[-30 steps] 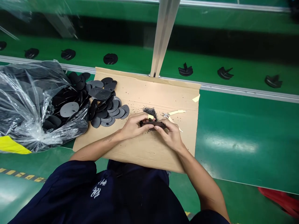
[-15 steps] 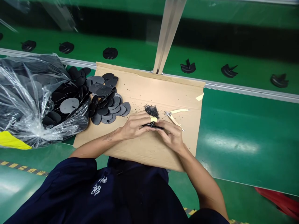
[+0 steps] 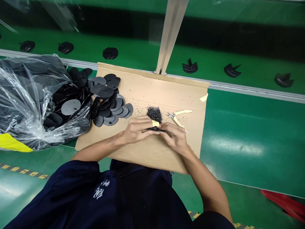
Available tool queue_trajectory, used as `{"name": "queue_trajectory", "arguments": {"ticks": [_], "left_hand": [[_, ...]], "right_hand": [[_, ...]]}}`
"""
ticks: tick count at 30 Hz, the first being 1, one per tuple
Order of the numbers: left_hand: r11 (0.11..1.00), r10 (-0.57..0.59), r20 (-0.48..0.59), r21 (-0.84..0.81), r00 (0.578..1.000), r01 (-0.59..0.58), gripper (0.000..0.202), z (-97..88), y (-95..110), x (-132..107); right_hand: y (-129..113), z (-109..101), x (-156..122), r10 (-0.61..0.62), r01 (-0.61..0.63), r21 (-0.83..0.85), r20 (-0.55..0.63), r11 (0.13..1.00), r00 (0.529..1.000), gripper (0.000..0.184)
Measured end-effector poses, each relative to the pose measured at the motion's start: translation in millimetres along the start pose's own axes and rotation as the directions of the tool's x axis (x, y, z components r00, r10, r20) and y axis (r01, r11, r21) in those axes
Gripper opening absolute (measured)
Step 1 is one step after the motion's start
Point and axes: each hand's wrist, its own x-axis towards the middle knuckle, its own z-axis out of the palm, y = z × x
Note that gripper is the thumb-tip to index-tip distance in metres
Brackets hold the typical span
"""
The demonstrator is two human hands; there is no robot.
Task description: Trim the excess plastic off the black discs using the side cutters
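My left hand (image 3: 138, 128) and my right hand (image 3: 175, 137) meet over a brown cardboard sheet (image 3: 147, 95) and both pinch one thin black plastic disc (image 3: 158, 129), seen edge-on between the fingertips. A strip of yellowish tape wraps one finger of my left hand. Just beyond the hands lies a small heap of black shavings (image 3: 154, 113). Small cutters (image 3: 177, 118) with tape-wrapped handles lie to the right of that heap.
A pile of black oval discs (image 3: 108, 105) spills from a clear plastic bag (image 3: 35, 98) on the left. Behind the cardboard runs a green conveyor (image 3: 143, 57) carrying black parts (image 3: 190, 67). A metal post (image 3: 170, 31) rises at its edge.
The disc has turned in my fingers from a tilted face to edge-on. The view shifted slightly; both hands stay in the same spot.
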Motion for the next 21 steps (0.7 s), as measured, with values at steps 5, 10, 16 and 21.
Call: {"name": "queue_trajectory", "arguments": {"ticks": [5,10,16,21], "left_hand": [[0.999,-0.040,0.069,-0.018,0.997,0.042,0.026,0.1,1.0,1.8],[0.994,-0.106,0.041,-0.022,0.994,0.107,0.022,1.8,-1.0,-1.5],[0.962,-0.273,-0.022,0.011,0.962,0.273,0.019,-2.8,-10.4,-0.2],[0.958,-0.287,-0.022,-0.005,0.958,0.287,0.019,-5.0,-15.3,-0.2]], "right_hand": [[-1.2,4.8,-0.9,0.069,-0.068,0.028,-0.044,0.997,0.997,0.012],[1.1,-15.0,6.6,0.120,-0.114,-0.066,0.094,0.991,0.988,0.021],[30.4,-66.0,4.3,0.292,-0.146,-0.616,0.143,0.774,0.946,0.075],[37.2,-68.7,0.4,0.326,-0.180,-0.675,0.094,0.715,0.941,0.043]]}}
